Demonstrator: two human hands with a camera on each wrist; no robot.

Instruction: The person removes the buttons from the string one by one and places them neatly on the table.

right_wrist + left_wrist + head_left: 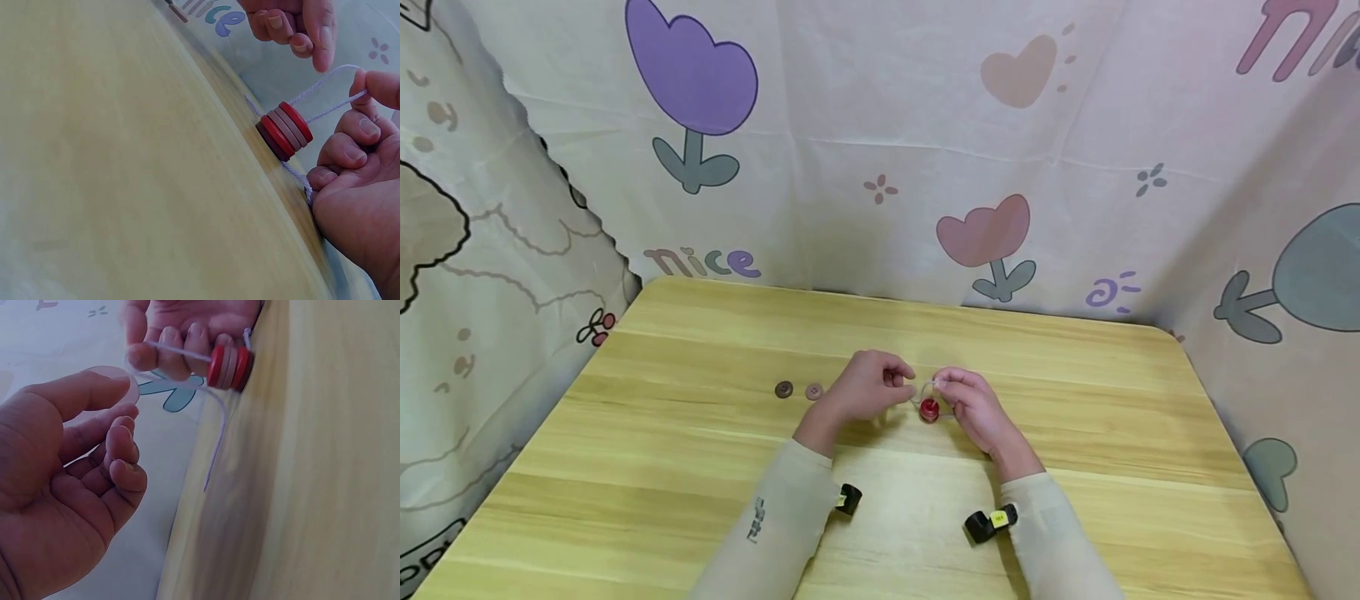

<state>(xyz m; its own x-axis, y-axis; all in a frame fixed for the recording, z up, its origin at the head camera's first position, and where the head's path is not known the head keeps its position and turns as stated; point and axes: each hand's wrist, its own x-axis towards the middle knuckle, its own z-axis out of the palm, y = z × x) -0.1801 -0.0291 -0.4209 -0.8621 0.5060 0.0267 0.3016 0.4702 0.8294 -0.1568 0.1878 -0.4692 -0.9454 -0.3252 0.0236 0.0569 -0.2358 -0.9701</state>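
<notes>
Between thumb and forefinger, my left hand (868, 385) pinches a pale, see-through round button (132, 392); its holes are hidden. Facing it, my right hand (973, 406) pinches a whitish string (337, 107) at the fingertips. A short stack of red, pinkish and dark buttons (285, 131) is threaded on this string and hangs just above the table, below and between the hands. One loose string tail shows beyond the stack, and a twisted part of the string runs under the right hand's lower fingers.
On the wooden table (700, 483), left of the left hand, lie a dark brown button (784, 389) and a pinkish-brown button (814, 391). A printed cloth (850, 100) hangs behind the table and along its sides.
</notes>
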